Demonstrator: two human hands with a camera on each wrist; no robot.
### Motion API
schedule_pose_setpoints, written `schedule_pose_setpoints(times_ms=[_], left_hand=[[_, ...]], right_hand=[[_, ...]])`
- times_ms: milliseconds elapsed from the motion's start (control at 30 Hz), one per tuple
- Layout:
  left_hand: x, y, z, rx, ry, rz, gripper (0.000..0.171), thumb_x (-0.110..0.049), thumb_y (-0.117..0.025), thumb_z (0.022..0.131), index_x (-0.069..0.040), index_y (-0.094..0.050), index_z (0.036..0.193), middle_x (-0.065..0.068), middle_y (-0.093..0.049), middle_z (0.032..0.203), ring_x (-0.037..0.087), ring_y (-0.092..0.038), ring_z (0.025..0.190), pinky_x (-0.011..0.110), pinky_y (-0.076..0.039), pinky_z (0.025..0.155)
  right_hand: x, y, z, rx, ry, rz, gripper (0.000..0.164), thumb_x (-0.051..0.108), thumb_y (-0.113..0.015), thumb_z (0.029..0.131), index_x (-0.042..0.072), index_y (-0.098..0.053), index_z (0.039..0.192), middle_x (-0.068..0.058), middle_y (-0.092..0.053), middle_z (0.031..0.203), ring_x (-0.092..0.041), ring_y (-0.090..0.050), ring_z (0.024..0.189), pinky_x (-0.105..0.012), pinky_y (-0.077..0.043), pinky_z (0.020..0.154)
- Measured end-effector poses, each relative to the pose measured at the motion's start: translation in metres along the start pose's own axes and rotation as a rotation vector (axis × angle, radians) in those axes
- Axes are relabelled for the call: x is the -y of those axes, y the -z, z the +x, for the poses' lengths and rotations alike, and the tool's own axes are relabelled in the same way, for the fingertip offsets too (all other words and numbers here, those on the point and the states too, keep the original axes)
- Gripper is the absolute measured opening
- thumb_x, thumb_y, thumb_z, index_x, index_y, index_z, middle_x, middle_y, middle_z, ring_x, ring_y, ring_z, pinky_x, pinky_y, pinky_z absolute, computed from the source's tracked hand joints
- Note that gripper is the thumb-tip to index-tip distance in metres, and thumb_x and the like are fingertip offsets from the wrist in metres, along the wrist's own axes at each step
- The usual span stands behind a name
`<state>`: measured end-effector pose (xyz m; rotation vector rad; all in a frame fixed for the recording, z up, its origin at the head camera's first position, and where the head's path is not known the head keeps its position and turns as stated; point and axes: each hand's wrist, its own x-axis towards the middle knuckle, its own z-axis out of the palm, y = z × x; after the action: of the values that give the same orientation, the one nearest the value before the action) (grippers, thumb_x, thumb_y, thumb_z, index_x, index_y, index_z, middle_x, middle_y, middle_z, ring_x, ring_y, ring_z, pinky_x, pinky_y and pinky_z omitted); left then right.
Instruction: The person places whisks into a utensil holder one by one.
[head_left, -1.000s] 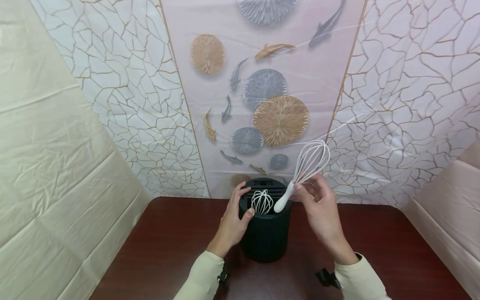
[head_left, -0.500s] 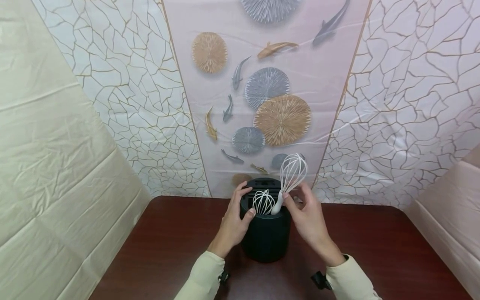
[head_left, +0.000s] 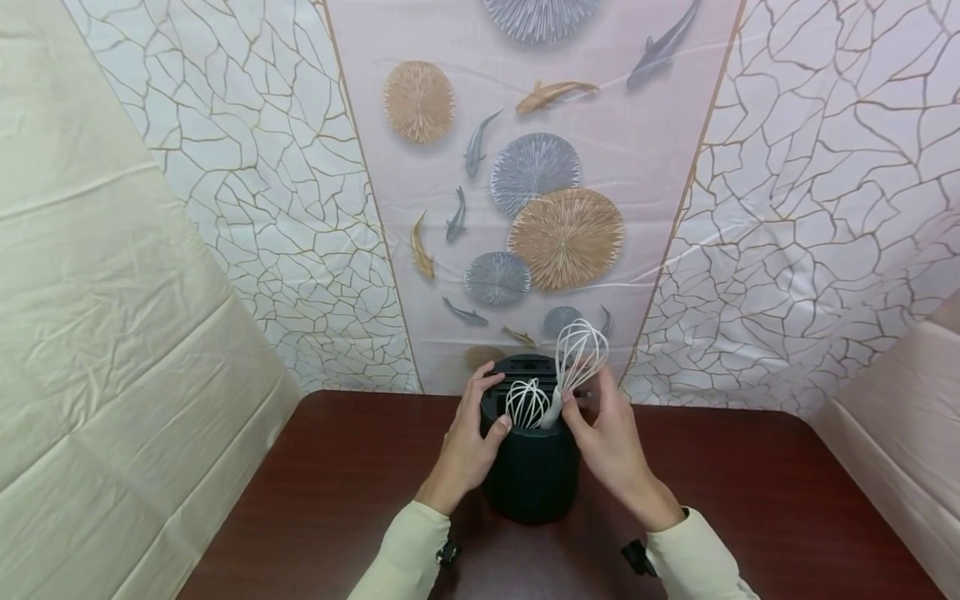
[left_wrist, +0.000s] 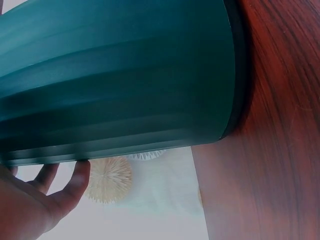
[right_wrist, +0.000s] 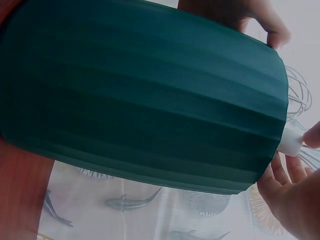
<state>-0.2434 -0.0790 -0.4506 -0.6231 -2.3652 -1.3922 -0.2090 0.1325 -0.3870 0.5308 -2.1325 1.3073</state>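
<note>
A dark green utensil holder (head_left: pixel 531 479) with ribbed sides stands on the table. My left hand (head_left: pixel 468 446) grips its upper left side, thumb at the front rim and fingers along the side. In the left wrist view, fingertips (left_wrist: pixel 80 172) touch the holder's wall. A white whisk (head_left: pixel 527 403) stands inside, only its wire head showing. My right hand (head_left: pixel 615 446) pinches a second, larger white whisk (head_left: pixel 582 354) by its handle between thumb and fingers. That whisk's wires point up, and its handle's lower end is inside the holder's mouth, hidden by the rim.
The holder has a black slotted section (head_left: pixel 528 367) at its back. Around it spreads a dark red wooden table (head_left: pixel 322 500). Behind hangs a patterned cloth backdrop (head_left: pixel 285 208), with cream fabric (head_left: pixel 112 333) at the left side.
The right hand has moved left and down, bringing the larger whisk from above the holder's right rim, more upright, into its mouth. The left hand keeps its place on the holder.
</note>
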Motion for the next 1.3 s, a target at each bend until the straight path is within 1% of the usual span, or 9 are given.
schedule_pose_setpoints(times_ms=[133, 233, 433, 533, 667, 900, 1100, 1200, 1300], left_hand=[[0.0008, -0.0004, 0.0003, -0.001, 0.003, 0.001, 0.055, -0.045, -0.054, 0.107, -0.032, -0.039, 0.159, -0.015, -0.023, 0.172, 0.028, -0.037, 0.152, 0.073, -0.040, 0.107], [0.0003, 0.0001, 0.0003, 0.001, 0.010, 0.006, 0.056, -0.045, -0.054, 0.107, -0.032, -0.039, 0.159, -0.016, -0.022, 0.172, 0.027, -0.036, 0.153, 0.073, -0.039, 0.108], [0.0008, 0.0008, 0.0015, 0.013, 0.034, 0.018, 0.056, -0.046, -0.053, 0.107, -0.033, -0.038, 0.160, -0.020, -0.020, 0.171, 0.025, -0.035, 0.154, 0.072, -0.038, 0.110], [0.0018, 0.0004, 0.0016, 0.014, 0.030, 0.019, 0.056, -0.047, -0.052, 0.108, -0.032, -0.038, 0.160, -0.020, -0.020, 0.171, 0.025, -0.035, 0.154, 0.073, -0.037, 0.110], [0.0023, 0.0004, 0.0016, 0.009, 0.021, 0.018, 0.056, -0.048, -0.052, 0.108, -0.031, -0.039, 0.160, -0.019, -0.021, 0.171, 0.025, -0.036, 0.153, 0.073, -0.038, 0.109], [0.0015, 0.0004, 0.0025, 0.016, 0.027, 0.024, 0.057, -0.048, -0.053, 0.106, -0.034, -0.038, 0.160, -0.020, -0.020, 0.171, 0.026, -0.036, 0.153, 0.075, -0.038, 0.107], [-0.0002, 0.0005, 0.0028, 0.024, 0.029, 0.015, 0.056, -0.046, -0.054, 0.106, -0.036, -0.038, 0.159, -0.020, -0.020, 0.171, 0.027, -0.036, 0.153, 0.075, -0.037, 0.107], [0.0005, 0.0004, 0.0023, 0.025, 0.032, 0.016, 0.056, -0.047, -0.053, 0.106, -0.036, -0.038, 0.159, -0.020, -0.020, 0.171, 0.027, -0.036, 0.153, 0.074, -0.038, 0.108], [0.0008, 0.0003, 0.0008, 0.026, 0.036, 0.019, 0.056, -0.049, -0.052, 0.106, -0.036, -0.037, 0.159, -0.018, -0.020, 0.172, 0.027, -0.037, 0.153, 0.075, -0.037, 0.108]], right_hand=[[0.0002, -0.0004, -0.0012, 0.015, -0.025, 0.018, 0.058, -0.008, -0.066, 0.097, -0.004, -0.041, 0.149, -0.025, -0.066, 0.131, -0.035, -0.071, 0.110, -0.032, -0.059, 0.088], [0.0023, -0.0002, -0.0017, 0.053, -0.051, 0.039, 0.063, -0.006, -0.068, 0.097, 0.000, -0.037, 0.152, -0.021, -0.066, 0.127, -0.032, -0.070, 0.112, -0.030, -0.056, 0.092], [0.0058, 0.0001, -0.0008, 0.113, -0.069, 0.065, 0.060, 0.003, -0.071, 0.100, 0.006, -0.040, 0.151, -0.014, -0.065, 0.122, -0.024, -0.067, 0.105, -0.030, -0.054, 0.088], [0.0057, -0.0001, -0.0015, 0.128, -0.073, 0.076, 0.058, 0.001, -0.072, 0.099, 0.003, -0.041, 0.148, -0.016, -0.065, 0.128, -0.028, -0.069, 0.111, -0.036, -0.056, 0.091], [0.0064, -0.0007, -0.0033, 0.147, -0.053, 0.068, 0.065, -0.003, -0.073, 0.097, 0.001, -0.036, 0.150, -0.019, -0.064, 0.135, -0.033, -0.068, 0.121, -0.051, -0.054, 0.097], [0.0041, -0.0029, -0.0047, 0.115, 0.012, 0.043, 0.084, 0.002, -0.075, 0.097, 0.009, -0.023, 0.163, -0.017, -0.066, 0.122, -0.028, -0.071, 0.107, -0.032, -0.056, 0.090], [0.0013, -0.0034, -0.0061, 0.120, 0.073, -0.012, 0.076, 0.001, -0.074, 0.097, 0.004, -0.027, 0.156, -0.022, -0.063, 0.129, -0.032, -0.073, 0.108, -0.053, -0.056, 0.092], [-0.0009, -0.0031, -0.0069, 0.107, 0.082, 0.006, 0.075, -0.003, -0.075, 0.095, 0.001, -0.027, 0.153, -0.026, -0.059, 0.133, -0.035, -0.072, 0.108, -0.058, -0.056, 0.093], [-0.0032, -0.0022, -0.0089, 0.102, 0.086, 0.019, 0.083, -0.005, -0.077, 0.093, 0.003, -0.024, 0.157, -0.028, -0.059, 0.131, -0.035, -0.072, 0.107, -0.060, -0.056, 0.093]])
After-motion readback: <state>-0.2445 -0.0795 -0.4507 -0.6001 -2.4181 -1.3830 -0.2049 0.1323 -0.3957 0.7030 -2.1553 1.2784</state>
